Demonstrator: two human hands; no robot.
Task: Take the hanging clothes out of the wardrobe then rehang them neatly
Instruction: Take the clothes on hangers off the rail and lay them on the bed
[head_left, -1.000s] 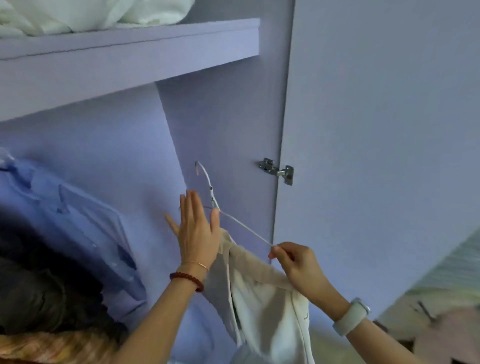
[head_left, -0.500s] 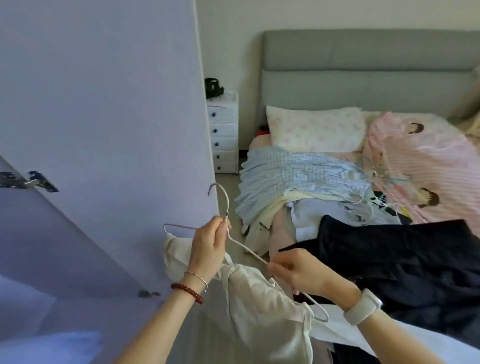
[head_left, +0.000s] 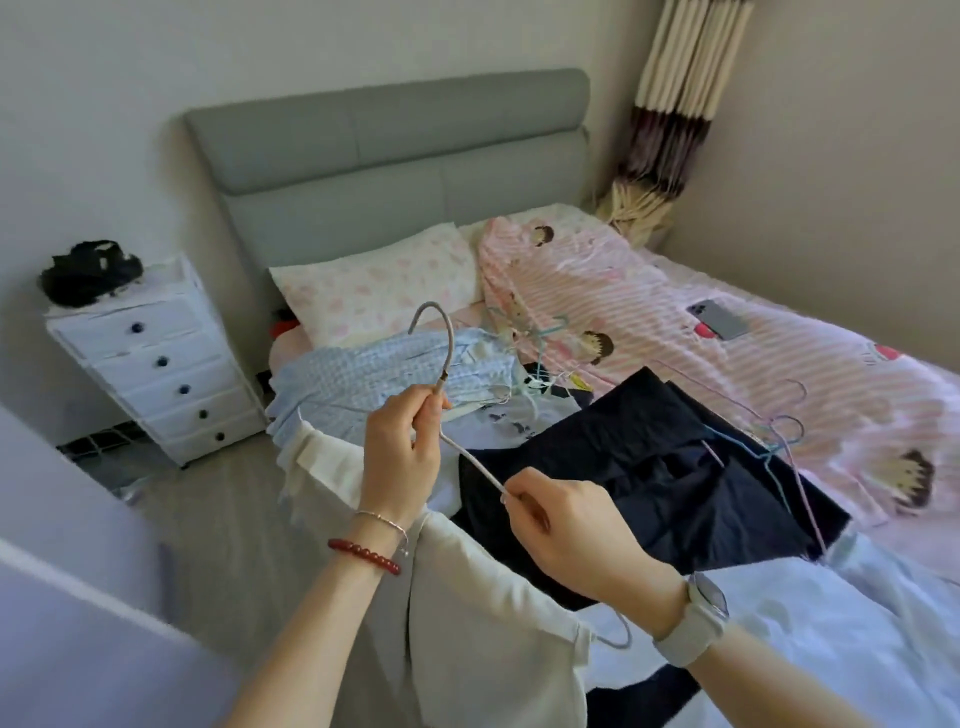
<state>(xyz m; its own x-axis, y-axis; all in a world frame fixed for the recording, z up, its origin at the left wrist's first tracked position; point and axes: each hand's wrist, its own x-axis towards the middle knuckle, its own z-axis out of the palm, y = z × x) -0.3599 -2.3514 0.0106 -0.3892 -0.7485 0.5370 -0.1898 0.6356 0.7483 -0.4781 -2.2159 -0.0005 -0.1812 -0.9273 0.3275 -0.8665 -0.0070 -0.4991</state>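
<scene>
- Over the bed (head_left: 779, 332), left hand (head_left: 400, 457) grips the neck of a wire hanger (head_left: 448, 353), just under the hook.
- Right hand (head_left: 566, 525) pinches the hanger's sloping arm lower down.
- White garment (head_left: 467, 613) hangs on this hanger, draped below both hands, off the bed's near edge.
- On the bed: blue checked shirt (head_left: 363, 379), dark garment (head_left: 649, 462), white clothing (head_left: 831, 613), loose empty hangers (head_left: 779, 431).
- Progress, judged: removal stage well along, several items already out and piled; white garment looks like the latest one out.
- Left: take it off the hanger or lay it down, empty the rest of the wardrobe (not in view, cannot tell what remains), then all rehanging.
- Also there: phone (head_left: 719, 318) on the pink cover, white drawer unit (head_left: 156, 358) beside the bed.
</scene>
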